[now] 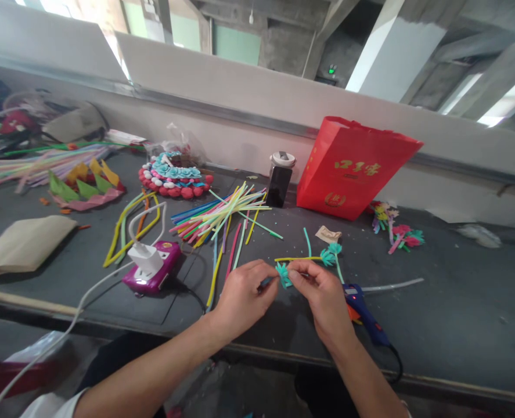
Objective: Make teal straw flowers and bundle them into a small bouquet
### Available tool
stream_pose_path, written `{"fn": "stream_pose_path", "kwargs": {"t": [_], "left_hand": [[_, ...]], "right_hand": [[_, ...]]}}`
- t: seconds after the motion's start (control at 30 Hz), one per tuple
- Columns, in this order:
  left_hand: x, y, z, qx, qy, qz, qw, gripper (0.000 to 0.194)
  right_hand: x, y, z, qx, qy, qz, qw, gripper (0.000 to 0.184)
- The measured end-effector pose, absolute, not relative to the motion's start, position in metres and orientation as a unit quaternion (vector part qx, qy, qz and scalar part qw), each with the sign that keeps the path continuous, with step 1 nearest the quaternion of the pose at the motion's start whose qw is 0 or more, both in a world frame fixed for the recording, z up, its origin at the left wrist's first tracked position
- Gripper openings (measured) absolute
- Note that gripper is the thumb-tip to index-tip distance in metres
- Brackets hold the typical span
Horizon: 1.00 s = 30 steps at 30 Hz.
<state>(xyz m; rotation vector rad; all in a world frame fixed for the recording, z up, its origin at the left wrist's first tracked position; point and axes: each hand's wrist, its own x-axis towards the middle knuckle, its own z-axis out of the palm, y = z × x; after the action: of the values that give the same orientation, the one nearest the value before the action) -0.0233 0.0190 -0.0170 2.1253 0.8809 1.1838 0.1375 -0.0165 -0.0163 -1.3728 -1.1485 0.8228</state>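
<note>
In the head view, the main risk lies just right of the lower middle of the frame: the glue gun (368,316) sits right beside the right hand (324,293), a red light showing on it, and a sideways slip of that hand could bring skin against a hot tip, though the nozzle itself is hidden. Its cord (397,363) droops at the table's front edge, near the right forearm, so a snag might drag the gun. Too hard a squeeze could crush the thin petals; too slack a hold could drop them. The teal tuft (284,276), just below the centre of the frame, lies between the fingertips of the left hand (248,290), at its left edge, and those of the right, at its right. Both hands hold it in a narrow pinch, above the table (440,313) and below the yellow stem (298,259).
</note>
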Motion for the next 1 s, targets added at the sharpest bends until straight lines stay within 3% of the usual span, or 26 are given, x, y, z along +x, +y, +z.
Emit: {"fn": "stream_pose_path", "kwargs": {"t": [0.43,0.67,1.0], "left_hand": [[-0.024,0.025,-0.008,0.724,0.381,0.45,0.357,0.014],[-0.024,0.024,-0.008,0.655,0.394,0.443,0.469,0.011],[-0.023,0.018,0.004,0.511,0.382,0.447,0.627,0.018]], "right_hand": [[0.142,-0.021,-0.009,-0.571,-0.495,0.336,0.563,0.025],[0.14,-0.027,-0.006,-0.57,-0.563,0.2,0.564,0.015],[0.136,-0.035,-0.004,-0.545,-0.607,0.113,0.567,0.017]]}}
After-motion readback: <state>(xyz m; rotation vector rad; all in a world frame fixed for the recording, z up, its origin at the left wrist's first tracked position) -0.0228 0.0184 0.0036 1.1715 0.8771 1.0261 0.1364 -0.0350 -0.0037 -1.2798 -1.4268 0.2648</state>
